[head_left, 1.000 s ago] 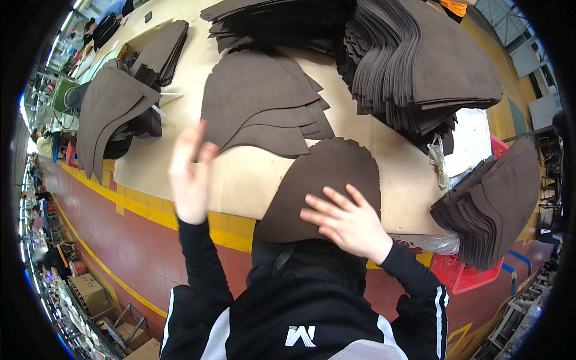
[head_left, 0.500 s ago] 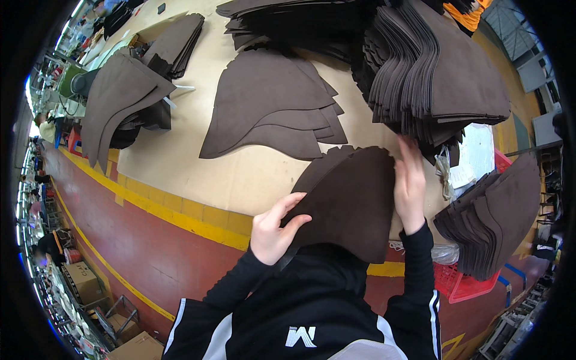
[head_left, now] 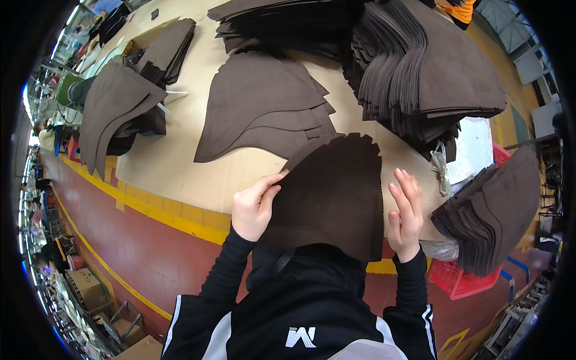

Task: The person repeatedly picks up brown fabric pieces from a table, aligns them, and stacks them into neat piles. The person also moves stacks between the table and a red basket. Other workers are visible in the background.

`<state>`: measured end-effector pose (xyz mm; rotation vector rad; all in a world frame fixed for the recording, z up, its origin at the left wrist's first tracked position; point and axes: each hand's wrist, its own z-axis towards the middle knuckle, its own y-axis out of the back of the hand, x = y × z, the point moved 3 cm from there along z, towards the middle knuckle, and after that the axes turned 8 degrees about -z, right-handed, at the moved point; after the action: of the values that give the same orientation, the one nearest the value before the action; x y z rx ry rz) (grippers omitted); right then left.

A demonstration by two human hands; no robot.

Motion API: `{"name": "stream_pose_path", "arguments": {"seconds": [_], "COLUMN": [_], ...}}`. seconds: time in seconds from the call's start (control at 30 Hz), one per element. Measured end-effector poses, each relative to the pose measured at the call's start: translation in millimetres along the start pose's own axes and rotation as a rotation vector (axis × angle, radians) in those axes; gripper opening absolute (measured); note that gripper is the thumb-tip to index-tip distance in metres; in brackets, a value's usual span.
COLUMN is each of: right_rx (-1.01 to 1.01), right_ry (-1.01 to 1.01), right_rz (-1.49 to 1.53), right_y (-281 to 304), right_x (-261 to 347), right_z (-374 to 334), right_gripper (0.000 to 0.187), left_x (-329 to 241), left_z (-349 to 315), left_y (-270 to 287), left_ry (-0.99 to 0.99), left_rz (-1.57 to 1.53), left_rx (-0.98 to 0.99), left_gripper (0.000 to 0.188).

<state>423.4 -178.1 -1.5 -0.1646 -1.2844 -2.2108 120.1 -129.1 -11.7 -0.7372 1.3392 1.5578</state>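
While the left hand [head_left: 254,207] pinches, nearly closed, the left edge of a dark-brown, curved, flat sheet [head_left: 330,198] at the pale tan worktop's [head_left: 180,150] near edge, the empty right hand [head_left: 407,215], loosely open, stands just beside its right edge.

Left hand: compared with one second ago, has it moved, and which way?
Yes: judged against the fanned brown pieces on the table, the left hand has moved rightward and closer to the body.
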Motion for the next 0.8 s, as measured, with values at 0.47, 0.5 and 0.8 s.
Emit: {"name": "stream_pose_path", "arguments": {"seconds": [0.47, 0.5, 0.8], "right_rx": [0.55, 0.541, 0.251], "right_ry": [0.325, 0.276, -0.136], "right_rz": [-0.125, -0.131, -0.251], "right_y": [-78.4, -80.9, -70.2], "right_x": [38.5, 27.5, -53.8], "right_z": [24.7, 30.5, 61.8], "right_gripper": [0.05, 0.047, 0.04], "left_x": [29.6, 36.3, 15.0], "left_z": [49.6, 27.7, -28.8], "left_y": [79.9, 62.4, -7.7], "left_ry": [0.064, 0.137, 0.197], "left_rz": [0.002, 0.05, 0.088], "left_rx": [-0.271, -0.151, 0.077], "left_gripper": [0.023, 0.024, 0.042]}}
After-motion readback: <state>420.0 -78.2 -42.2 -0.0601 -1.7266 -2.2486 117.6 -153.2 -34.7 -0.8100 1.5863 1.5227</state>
